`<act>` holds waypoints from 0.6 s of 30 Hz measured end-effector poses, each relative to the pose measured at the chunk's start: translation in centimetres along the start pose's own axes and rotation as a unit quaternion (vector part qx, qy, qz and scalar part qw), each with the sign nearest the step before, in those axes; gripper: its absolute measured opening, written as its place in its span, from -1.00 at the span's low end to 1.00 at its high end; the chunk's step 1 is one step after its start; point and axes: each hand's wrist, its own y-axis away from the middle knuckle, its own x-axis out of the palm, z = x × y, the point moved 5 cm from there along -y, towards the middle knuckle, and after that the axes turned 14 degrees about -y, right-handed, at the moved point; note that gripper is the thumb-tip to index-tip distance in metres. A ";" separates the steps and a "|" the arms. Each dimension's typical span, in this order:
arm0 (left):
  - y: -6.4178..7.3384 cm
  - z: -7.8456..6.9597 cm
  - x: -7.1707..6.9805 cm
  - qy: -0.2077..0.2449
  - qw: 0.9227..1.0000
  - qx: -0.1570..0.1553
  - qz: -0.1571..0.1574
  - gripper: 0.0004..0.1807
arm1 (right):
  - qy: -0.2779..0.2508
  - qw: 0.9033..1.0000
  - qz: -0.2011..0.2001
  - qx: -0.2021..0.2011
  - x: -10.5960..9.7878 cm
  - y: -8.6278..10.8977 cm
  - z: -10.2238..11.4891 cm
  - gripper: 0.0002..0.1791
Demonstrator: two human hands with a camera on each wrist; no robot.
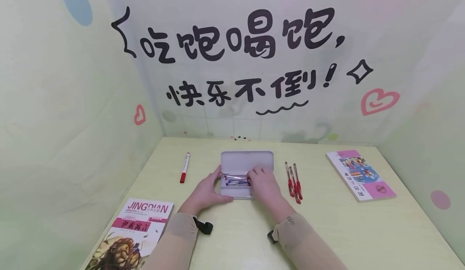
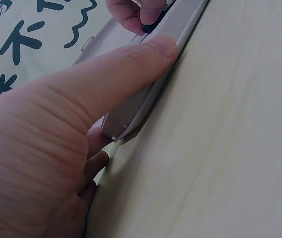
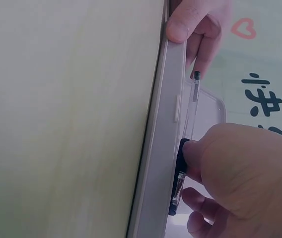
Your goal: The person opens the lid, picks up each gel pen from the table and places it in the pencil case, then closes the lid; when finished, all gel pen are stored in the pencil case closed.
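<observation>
A lion book (image 1: 138,221) lies by the worktop's (image 1: 232,237) left edge, a marker (image 1: 185,168) farther back. The left hand (image 1: 206,191) grips the open case (image 1: 247,162), near the back edge's middle, pens (image 1: 237,183) inside. The right hand (image 1: 267,185) pinches a pen (image 3: 181,157) there. Next come three red pens (image 1: 298,186), then a pink book (image 1: 359,175) near the back right corner

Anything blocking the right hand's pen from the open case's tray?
Nothing visible blocks the pen in the right hand: the lid is open; the left hand holds the case by its left end. Other pens inside may crowd it.
</observation>
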 end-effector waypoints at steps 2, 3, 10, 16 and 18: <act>0.0 0.0 0.0 0.000 1.000 0.001 0.001 0.54 | -0.002 1.000 0.003 0.003 0.3 0.0 0.0 -0.92; 0.0 0.1 0.1 0.001 1.000 0.002 0.001 0.54 | -0.003 1.000 0.003 0.004 0.4 0.0 -0.1 -0.92; 0.0 0.0 0.0 -0.005 1.000 0.007 -0.002 0.55 | -0.018 1.000 0.011 0.014 0.5 0.1 -0.1 -0.91; 0.0 0.1 0.1 -0.006 1.000 0.008 0.000 0.55 | -0.027 0.999 0.007 0.018 0.5 0.2 -0.2 -0.92; 0.0 0.1 0.2 -0.007 1.000 0.010 -0.001 0.54 | -0.029 0.999 -0.003 0.013 0.4 0.3 -0.2 -0.93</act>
